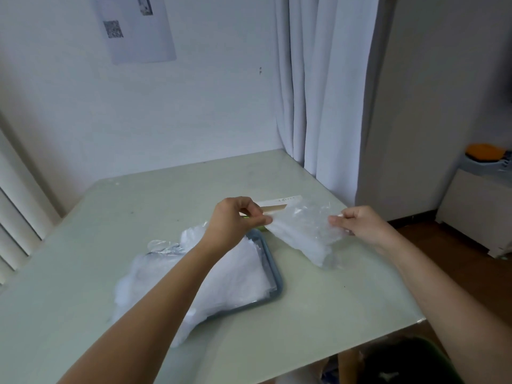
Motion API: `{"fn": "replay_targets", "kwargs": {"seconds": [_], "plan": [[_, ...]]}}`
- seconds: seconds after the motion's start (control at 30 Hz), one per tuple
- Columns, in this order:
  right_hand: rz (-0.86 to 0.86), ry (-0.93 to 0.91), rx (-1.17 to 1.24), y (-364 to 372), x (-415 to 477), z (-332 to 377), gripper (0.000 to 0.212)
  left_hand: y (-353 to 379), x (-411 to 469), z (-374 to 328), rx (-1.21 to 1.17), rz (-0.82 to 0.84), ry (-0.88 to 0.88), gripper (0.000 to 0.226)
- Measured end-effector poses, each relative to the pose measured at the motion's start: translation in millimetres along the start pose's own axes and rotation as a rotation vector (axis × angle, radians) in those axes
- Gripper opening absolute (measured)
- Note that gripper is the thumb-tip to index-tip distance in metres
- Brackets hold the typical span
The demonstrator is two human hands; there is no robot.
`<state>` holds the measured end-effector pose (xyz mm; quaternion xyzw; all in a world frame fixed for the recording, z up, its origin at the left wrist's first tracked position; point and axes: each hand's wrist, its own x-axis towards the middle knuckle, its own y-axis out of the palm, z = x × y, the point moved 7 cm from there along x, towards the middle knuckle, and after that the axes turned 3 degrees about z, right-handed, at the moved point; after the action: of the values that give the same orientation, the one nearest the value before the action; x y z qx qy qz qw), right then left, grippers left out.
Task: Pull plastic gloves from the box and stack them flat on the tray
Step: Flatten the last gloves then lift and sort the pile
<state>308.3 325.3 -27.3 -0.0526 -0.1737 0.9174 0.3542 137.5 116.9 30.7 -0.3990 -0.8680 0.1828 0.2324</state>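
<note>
Nearest you, below the table's front edge, sits a dark container with a green rim [410, 361], too blurred to identify. Both your bare forearms reach forward over the pale green table [318, 314].

Under your left forearm lies the blue-grey tray [275, 275], of which only the right side and near edge show. It carries a thick pile of clear plastic gloves [230, 284]. The pile lies loose, not neat, and spills past the tray's left and near sides onto the tabletop.

Beyond and to the right of the tray, you hold one glove [302, 231] in the air between both hands. Your left hand [235, 220] pinches its left edge between thumb and curled fingers. Your right hand [360, 223] grips the opposite edge, fingers curled in and closed on the plastic. The glove hangs crumpled between them and sags toward you. Whether its lowest end touches the table, you cannot tell. It is clear of the pile and does not overlap the tray.

Just behind your left hand and the held glove, the box [279, 205] lies on the table, pale with a printed strip, mostly hidden.

Farther back, a pale curtain [327, 92] hangs at the table's far right corner. A printed sheet [138, 29] is fixed to the wall behind.
</note>
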Motion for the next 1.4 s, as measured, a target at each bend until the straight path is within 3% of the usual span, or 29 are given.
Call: {"fn": "replay_targets", "kwargs": {"seconds": [0.1,0.17,0.27,0.37,0.47,0.57,0.73,0.9,1.0,1.1,1.3,1.4], "plan": [[0.019,0.014,-0.084,4,0,-4,0.041,-15,2,-6,-0.016,-0.049,0.033,0.018],[0.046,0.031,0.017,5,-3,-1,0.033,-22,2,-7,0.016,-0.045,0.046,0.015],[0.029,0.015,0.075,3,-11,21,0.012,-6,-2,-1,0.231,0.196,0.018,0.022],[0.007,-0.072,-0.034,1,-14,50,0.034,13,-11,-1,0.327,0.405,-0.019,0.038],[0.018,-0.148,-0.171,4,-16,72,0.057,23,-15,-23,0.220,0.341,0.037,0.061],[0.073,-0.205,-0.153,15,-16,81,0.059,41,-16,-48,0.217,0.291,0.200,0.074],[0.077,-0.207,-0.070,8,-19,82,0.044,59,-9,-43,0.407,0.153,0.332,0.010],[0.084,-0.222,0.154,-13,-19,88,0.014,89,-24,-17,0.546,0.373,0.314,0.010],[0.106,-0.241,0.155,-14,-20,103,0.004,96,-31,-13,0.454,0.440,0.227,0.019],[0.093,-0.244,0.118,-12,-22,117,0.011,79,-32,-26,0.298,0.433,0.141,0.030],[0.190,-0.300,0.126,8,-33,146,0.003,7,-24,-56,0.147,0.123,0.125,0.033],[0.300,-0.333,0.085,24,-39,170,0.005,-16,-20,-71,-0.084,0.114,0.142,0.066]]}}
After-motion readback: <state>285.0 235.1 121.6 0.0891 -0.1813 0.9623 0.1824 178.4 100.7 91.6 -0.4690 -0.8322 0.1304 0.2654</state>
